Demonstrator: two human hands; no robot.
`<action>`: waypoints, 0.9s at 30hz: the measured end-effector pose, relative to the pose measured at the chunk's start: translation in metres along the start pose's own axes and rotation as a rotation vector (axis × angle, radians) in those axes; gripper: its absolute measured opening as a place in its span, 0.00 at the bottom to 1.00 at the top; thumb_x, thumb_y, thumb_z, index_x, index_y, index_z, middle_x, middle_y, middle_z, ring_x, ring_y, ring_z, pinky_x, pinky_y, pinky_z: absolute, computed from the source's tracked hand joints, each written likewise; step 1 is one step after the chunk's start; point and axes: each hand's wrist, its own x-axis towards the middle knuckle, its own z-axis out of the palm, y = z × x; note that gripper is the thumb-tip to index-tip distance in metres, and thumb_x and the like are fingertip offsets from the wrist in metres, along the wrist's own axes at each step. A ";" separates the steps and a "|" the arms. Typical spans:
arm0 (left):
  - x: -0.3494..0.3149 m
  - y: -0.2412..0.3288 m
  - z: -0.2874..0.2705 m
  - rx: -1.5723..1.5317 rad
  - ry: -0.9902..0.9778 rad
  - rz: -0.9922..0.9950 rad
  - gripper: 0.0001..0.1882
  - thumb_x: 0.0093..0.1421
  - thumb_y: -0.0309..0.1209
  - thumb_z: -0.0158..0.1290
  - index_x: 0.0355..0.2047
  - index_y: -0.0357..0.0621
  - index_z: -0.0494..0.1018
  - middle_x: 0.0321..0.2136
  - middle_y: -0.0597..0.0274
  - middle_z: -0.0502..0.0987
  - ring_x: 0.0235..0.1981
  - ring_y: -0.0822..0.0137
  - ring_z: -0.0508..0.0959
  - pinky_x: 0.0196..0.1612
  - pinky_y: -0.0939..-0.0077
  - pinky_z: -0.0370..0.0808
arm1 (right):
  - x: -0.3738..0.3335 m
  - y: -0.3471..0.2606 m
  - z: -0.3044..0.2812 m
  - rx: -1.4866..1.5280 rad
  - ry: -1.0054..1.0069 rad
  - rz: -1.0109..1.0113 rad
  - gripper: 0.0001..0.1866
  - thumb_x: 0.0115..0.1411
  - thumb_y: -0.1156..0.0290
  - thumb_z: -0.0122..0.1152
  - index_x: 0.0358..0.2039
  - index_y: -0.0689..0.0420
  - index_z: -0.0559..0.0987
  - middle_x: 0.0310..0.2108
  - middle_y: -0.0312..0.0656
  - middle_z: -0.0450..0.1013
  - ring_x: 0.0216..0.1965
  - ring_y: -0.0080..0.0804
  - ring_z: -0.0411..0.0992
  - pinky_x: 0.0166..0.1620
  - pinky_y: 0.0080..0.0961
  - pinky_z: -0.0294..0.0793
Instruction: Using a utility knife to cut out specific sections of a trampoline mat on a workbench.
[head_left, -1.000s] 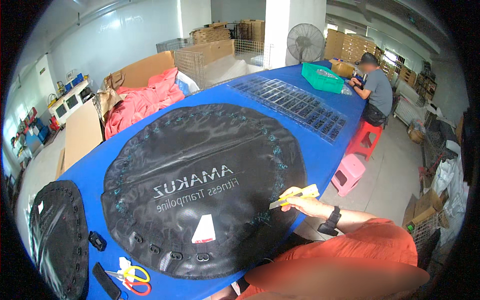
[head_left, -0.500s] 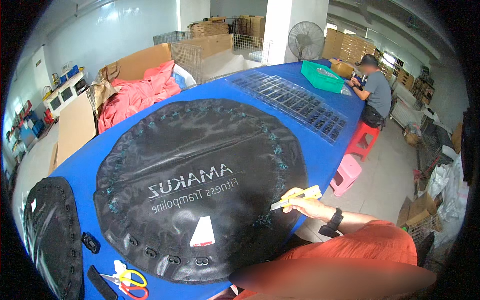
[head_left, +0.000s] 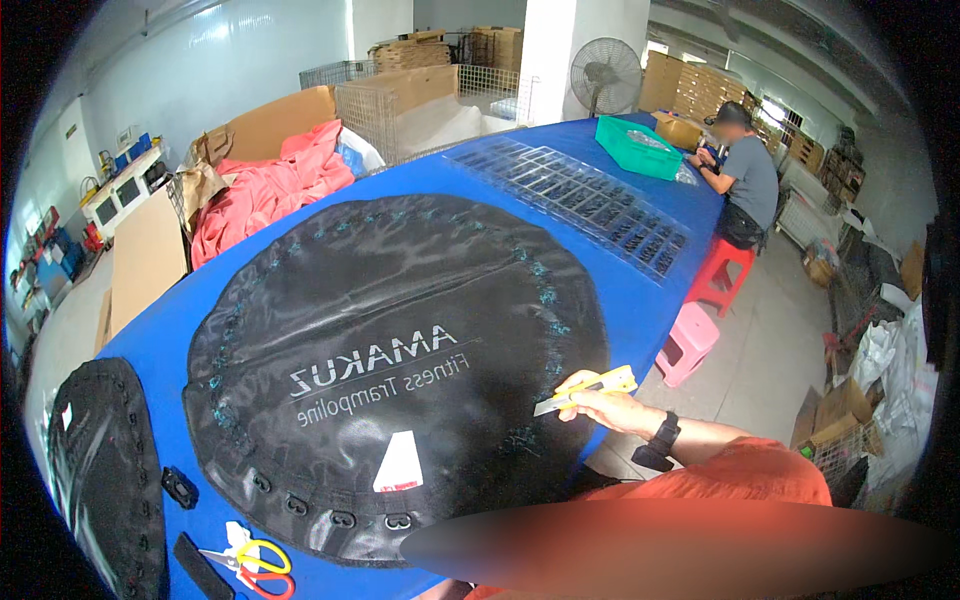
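My right hand (head_left: 612, 410) is closed around a yellow utility knife (head_left: 612, 380). Its blade is out and points left over the right edge of a large round black trampoline mat (head_left: 390, 290). Whether the blade touches the fabric, I cannot tell. Blue-green thread bits dot the mat's margin, and metal rings (head_left: 398, 521) sit in loops along its near edge. On the mat lies a white label-like piece (head_left: 400, 462) with a red mark. My left hand is out of sight; only a sliver of skin shows at the lower edge.
Scissors (head_left: 262, 568), a small black object (head_left: 180, 487) and another black mat (head_left: 105, 470) lie at left on the blue table (head_left: 150, 340). Beyond are clear trays (head_left: 590, 205) of black parts and a green bin (head_left: 637, 148). A co-worker (head_left: 748, 170) sits at far right; a pink stool (head_left: 688, 345) stands beside the table.
The whole view has shifted slightly, so everything sits a little further left. My right hand keeps hold of the utility knife at nearly the same spot by the mat's edge.
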 end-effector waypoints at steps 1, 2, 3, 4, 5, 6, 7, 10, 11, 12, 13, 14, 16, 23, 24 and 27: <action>0.002 0.003 0.001 -0.004 -0.007 -0.001 0.13 0.65 0.35 0.57 0.45 0.39 0.78 0.43 0.55 0.81 0.45 0.59 0.80 0.49 0.60 0.76 | 0.001 0.001 0.000 0.007 -0.001 -0.011 0.16 0.71 0.70 0.60 0.54 0.64 0.76 0.45 0.49 0.79 0.43 0.35 0.81 0.51 0.31 0.83; 0.003 0.005 0.002 -0.007 -0.011 -0.002 0.13 0.65 0.35 0.57 0.45 0.39 0.78 0.43 0.55 0.81 0.45 0.59 0.80 0.49 0.60 0.76 | 0.001 0.001 0.001 0.015 -0.004 -0.021 0.15 0.70 0.70 0.60 0.54 0.64 0.76 0.44 0.48 0.79 0.43 0.35 0.81 0.50 0.32 0.83; 0.005 0.007 0.003 -0.010 -0.016 -0.003 0.13 0.65 0.35 0.57 0.45 0.39 0.78 0.43 0.55 0.81 0.45 0.59 0.80 0.49 0.60 0.76 | 0.001 0.000 0.002 0.017 -0.005 -0.024 0.15 0.70 0.70 0.60 0.54 0.64 0.76 0.44 0.48 0.79 0.43 0.35 0.81 0.50 0.32 0.83; 0.006 0.009 0.003 -0.013 -0.020 -0.003 0.13 0.65 0.35 0.57 0.45 0.39 0.78 0.43 0.55 0.81 0.45 0.59 0.80 0.49 0.60 0.76 | 0.001 -0.002 0.003 0.007 -0.009 -0.023 0.15 0.71 0.70 0.60 0.54 0.64 0.76 0.44 0.48 0.79 0.43 0.35 0.81 0.50 0.32 0.83; 0.006 0.012 0.003 -0.016 -0.025 -0.004 0.13 0.65 0.35 0.57 0.45 0.39 0.78 0.43 0.55 0.81 0.45 0.59 0.80 0.49 0.60 0.76 | 0.000 -0.003 0.004 -0.003 -0.011 -0.022 0.15 0.71 0.70 0.60 0.53 0.64 0.76 0.44 0.48 0.79 0.43 0.35 0.81 0.50 0.32 0.83; 0.006 0.015 0.003 -0.019 -0.029 -0.005 0.13 0.65 0.35 0.57 0.45 0.39 0.78 0.43 0.55 0.81 0.45 0.59 0.80 0.49 0.60 0.76 | 0.000 -0.003 0.004 -0.002 -0.013 -0.024 0.15 0.71 0.70 0.59 0.53 0.63 0.77 0.44 0.47 0.79 0.43 0.35 0.81 0.50 0.32 0.83; 0.005 0.018 0.002 -0.022 -0.033 -0.006 0.13 0.65 0.35 0.57 0.45 0.39 0.78 0.43 0.55 0.81 0.46 0.59 0.80 0.49 0.60 0.76 | 0.000 -0.002 0.004 0.001 -0.016 -0.027 0.15 0.71 0.70 0.59 0.53 0.63 0.77 0.44 0.47 0.79 0.43 0.35 0.81 0.50 0.32 0.83; 0.006 0.028 0.002 -0.031 -0.045 -0.007 0.13 0.65 0.35 0.57 0.45 0.39 0.78 0.43 0.55 0.81 0.46 0.59 0.80 0.49 0.60 0.76 | 0.000 -0.003 0.006 -0.046 0.003 -0.028 0.14 0.71 0.69 0.59 0.54 0.62 0.77 0.46 0.47 0.79 0.44 0.35 0.81 0.51 0.33 0.83; 0.007 0.032 0.002 -0.034 -0.047 -0.006 0.13 0.65 0.35 0.57 0.45 0.39 0.78 0.43 0.55 0.81 0.46 0.59 0.80 0.49 0.60 0.76 | 0.000 -0.003 0.008 -0.044 -0.002 -0.031 0.14 0.71 0.69 0.59 0.54 0.62 0.77 0.46 0.47 0.79 0.44 0.35 0.81 0.51 0.33 0.83; 0.008 0.036 0.001 -0.038 -0.048 -0.006 0.13 0.65 0.34 0.57 0.45 0.39 0.78 0.43 0.55 0.81 0.46 0.59 0.80 0.49 0.60 0.76 | 0.000 -0.003 0.009 -0.026 0.006 -0.029 0.14 0.71 0.69 0.60 0.53 0.62 0.77 0.45 0.46 0.80 0.43 0.34 0.81 0.50 0.32 0.82; 0.008 0.040 0.000 -0.041 -0.049 -0.006 0.13 0.65 0.34 0.57 0.45 0.39 0.78 0.43 0.55 0.81 0.46 0.59 0.80 0.49 0.60 0.76 | 0.001 -0.003 0.011 -0.008 0.014 -0.026 0.14 0.70 0.69 0.60 0.53 0.62 0.77 0.43 0.46 0.80 0.42 0.33 0.81 0.49 0.30 0.82; 0.011 0.046 0.000 -0.044 -0.054 -0.002 0.13 0.65 0.34 0.57 0.45 0.39 0.78 0.43 0.55 0.81 0.46 0.59 0.80 0.49 0.60 0.76 | 0.000 -0.003 0.010 -0.007 0.010 -0.034 0.14 0.70 0.69 0.60 0.53 0.62 0.77 0.43 0.46 0.80 0.42 0.33 0.81 0.49 0.30 0.82; 0.015 0.058 0.001 -0.049 -0.065 0.005 0.13 0.65 0.34 0.57 0.45 0.39 0.78 0.43 0.55 0.81 0.46 0.59 0.80 0.49 0.60 0.76 | 0.000 -0.002 0.003 -0.038 -0.048 -0.055 0.15 0.72 0.69 0.58 0.55 0.61 0.76 0.47 0.47 0.79 0.45 0.35 0.80 0.52 0.33 0.81; 0.018 0.081 -0.007 -0.059 -0.081 -0.031 0.13 0.66 0.34 0.57 0.46 0.39 0.77 0.43 0.55 0.81 0.46 0.59 0.80 0.49 0.60 0.76 | 0.002 -0.004 0.009 -0.020 -0.001 -0.060 0.13 0.71 0.69 0.59 0.52 0.61 0.76 0.41 0.46 0.80 0.42 0.33 0.81 0.48 0.30 0.81; 0.017 0.083 -0.009 -0.061 -0.082 -0.039 0.13 0.66 0.34 0.57 0.46 0.39 0.77 0.43 0.55 0.81 0.46 0.59 0.80 0.49 0.60 0.76 | 0.003 -0.003 0.010 -0.035 0.011 -0.056 0.13 0.71 0.68 0.59 0.51 0.61 0.77 0.40 0.46 0.80 0.41 0.33 0.81 0.48 0.30 0.81; 0.011 0.086 -0.014 -0.069 -0.079 -0.069 0.13 0.66 0.34 0.57 0.46 0.39 0.77 0.43 0.55 0.81 0.46 0.59 0.80 0.49 0.60 0.76 | 0.004 -0.001 0.011 -0.094 0.023 -0.056 0.13 0.71 0.68 0.59 0.50 0.61 0.77 0.40 0.45 0.80 0.41 0.32 0.81 0.48 0.30 0.81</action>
